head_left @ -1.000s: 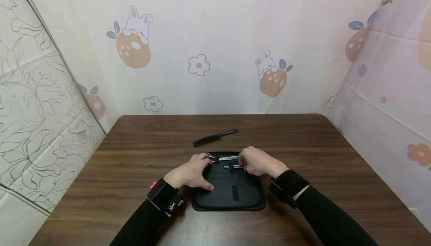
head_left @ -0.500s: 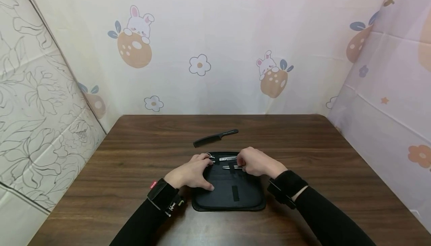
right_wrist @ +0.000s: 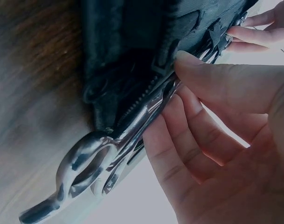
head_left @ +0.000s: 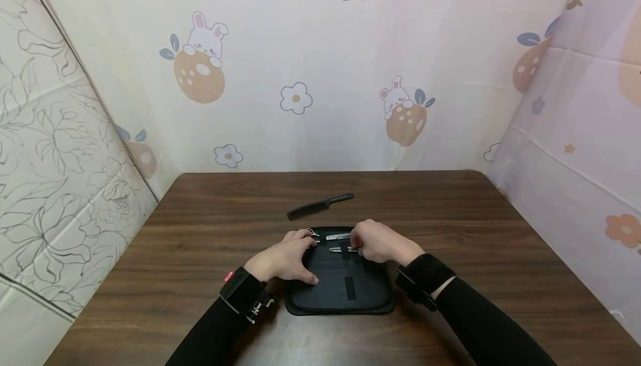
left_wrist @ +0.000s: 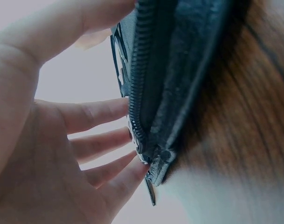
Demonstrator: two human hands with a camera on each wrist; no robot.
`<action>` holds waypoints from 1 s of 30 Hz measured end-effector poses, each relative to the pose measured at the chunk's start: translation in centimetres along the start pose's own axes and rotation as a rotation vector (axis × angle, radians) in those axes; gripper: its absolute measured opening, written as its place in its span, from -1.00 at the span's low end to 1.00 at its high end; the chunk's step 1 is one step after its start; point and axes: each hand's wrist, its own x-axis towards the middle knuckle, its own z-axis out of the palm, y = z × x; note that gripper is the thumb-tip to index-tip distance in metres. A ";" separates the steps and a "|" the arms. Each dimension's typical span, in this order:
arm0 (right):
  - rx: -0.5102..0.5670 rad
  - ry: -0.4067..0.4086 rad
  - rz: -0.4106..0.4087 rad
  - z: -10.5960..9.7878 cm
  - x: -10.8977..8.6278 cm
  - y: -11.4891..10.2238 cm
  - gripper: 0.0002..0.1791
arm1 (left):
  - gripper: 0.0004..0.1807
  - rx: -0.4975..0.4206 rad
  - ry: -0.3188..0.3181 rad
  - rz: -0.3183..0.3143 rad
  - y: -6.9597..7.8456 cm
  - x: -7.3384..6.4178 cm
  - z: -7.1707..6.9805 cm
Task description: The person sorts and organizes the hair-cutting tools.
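Observation:
A black zip case (head_left: pixel 330 293) lies open on the table with scissors on its panel. My right hand (head_left: pixel 378 242) pinches a pair of silver scissors (head_left: pixel 338 250) between thumb and fingers. Their tip points left through a black elastic loop; their finger rings (right_wrist: pixel 81 156) show in the right wrist view, hidden in the head view. Farther back lies a second pair of scissors (head_left: pixel 336 237), partly covered by my right hand. My left hand (head_left: pixel 285 256) rests on the case's left side, fingers spread, thumb on the panel, fingertips by a silver ring at the edge.
Behind the case, a black comb (head_left: pixel 317 207) lies on the wooden table (head_left: pixel 210 204). Another elastic strap (head_left: pixel 350 288) crosses the case's near part. Printed cloth (head_left: pixel 260 132) hangs behind the table and on both sides.
My right hand has shifted slightly left, and the scissors it pinches have slid left a little through the loop. My left hand and the case have stayed in place.

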 end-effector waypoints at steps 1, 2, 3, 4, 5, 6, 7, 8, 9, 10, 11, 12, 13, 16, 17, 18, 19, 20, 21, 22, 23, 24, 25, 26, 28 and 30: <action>-0.001 -0.001 0.002 0.0 0.0 0.0 -0.80 | -0.20 -0.001 -0.001 0.001 0.0 0.0 0.0; -0.003 -0.003 0.003 0.0 0.0 -0.1 -0.80 | -0.20 -0.003 -0.001 0.002 0.0 0.0 0.0; -0.003 -0.003 0.004 0.0 0.1 -0.1 -0.81 | -0.20 -0.005 -0.002 0.004 0.0 0.0 0.0; -0.003 -0.003 0.005 0.0 0.1 -0.2 -0.81 | -0.20 -0.006 -0.003 0.006 0.0 0.1 0.0; -0.002 -0.004 0.004 0.0 0.1 -0.2 -0.81 | -0.20 -0.005 -0.002 0.006 0.0 0.1 0.0; -0.001 -0.005 0.005 0.0 0.1 -0.3 -0.81 | -0.20 -0.004 -0.003 0.006 -0.1 0.1 0.1; 0.000 -0.006 0.006 0.0 0.1 -0.3 -0.81 | -0.20 -0.001 -0.003 0.006 -0.1 0.1 0.1; 0.002 -0.006 0.006 0.0 0.1 -0.4 -0.82 | -0.20 0.000 -0.002 0.006 -0.1 0.1 0.1; 0.003 -0.007 0.008 0.0 0.2 -0.4 -0.82 | -0.20 0.001 -0.002 0.005 -0.2 0.1 0.1; 0.005 -0.006 0.008 0.0 0.2 -0.5 -0.82 | -0.20 0.001 -0.002 0.004 -0.2 0.1 0.1; 0.006 -0.006 0.008 0.0 0.2 -0.5 -0.82 | -0.20 0.000 -0.001 0.002 -0.2 0.1 0.1; 0.007 -0.005 0.007 0.0 0.2 -0.5 -0.82 | -0.19 0.000 -0.001 0.001 -0.2 0.1 0.1; 0.008 -0.004 0.006 0.0 0.3 -0.5 -0.82 | -0.19 0.000 -0.002 0.001 -0.2 0.1 0.1; 0.007 -0.003 0.003 0.0 0.3 -0.6 -0.81 | -0.19 0.002 -0.004 -0.001 -0.2 0.0 0.0; 0.005 -0.004 0.004 0.1 0.3 -0.6 -0.81 | -0.19 0.004 -0.003 -0.001 -0.2 0.0 0.0; 0.003 -0.005 0.005 0.1 0.4 -0.6 -0.82 | -0.19 0.006 -0.004 -0.002 -0.2 0.0 0.0; 0.001 -0.006 0.007 0.1 0.4 -0.6 -0.82 | -0.18 0.009 -0.004 -0.003 -0.1 0.0 0.0; -0.001 -0.008 0.009 0.1 0.4 -0.6 -0.82 | -0.18 0.009 -0.004 -0.004 -0.1 0.0 0.0; -0.002 -0.010 0.011 0.1 0.4 -0.7 -0.83 | -0.18 0.011 -0.002 -0.003 -0.1 0.0 -0.1; -0.003 -0.012 0.013 0.1 0.5 -0.7 -0.83 | -0.18 0.010 -0.003 -0.003 -0.1 0.0 -0.1; -0.003 -0.015 0.014 0.1 0.5 -0.7 -0.83 | -0.18 0.010 -0.004 -0.004 -0.1 -0.1 -0.1; -0.001 -0.017 0.016 0.1 0.5 -0.8 -0.83 | -0.18 0.009 -0.005 -0.006 -0.1 -0.1 -0.1; -0.003 -0.018 0.016 0.1 0.6 -0.8 -0.83 | -0.18 0.007 -0.006 -0.006 -0.1 -0.1 -0.1; -0.003 -0.018 0.016 0.1 0.6 -0.8 -0.84 | -0.18 0.006 -0.006 -0.005 -0.1 -0.1 -0.1; -0.005 -0.019 0.013 0.1 0.6 -0.9 -0.83 | -0.18 0.003 -0.007 -0.005 -0.1 -0.1 -0.1; -0.005 -0.018 0.011 0.2 0.6 -0.9 -0.83 | -0.19 0.004 -0.005 -0.006 0.0 -0.1 -0.1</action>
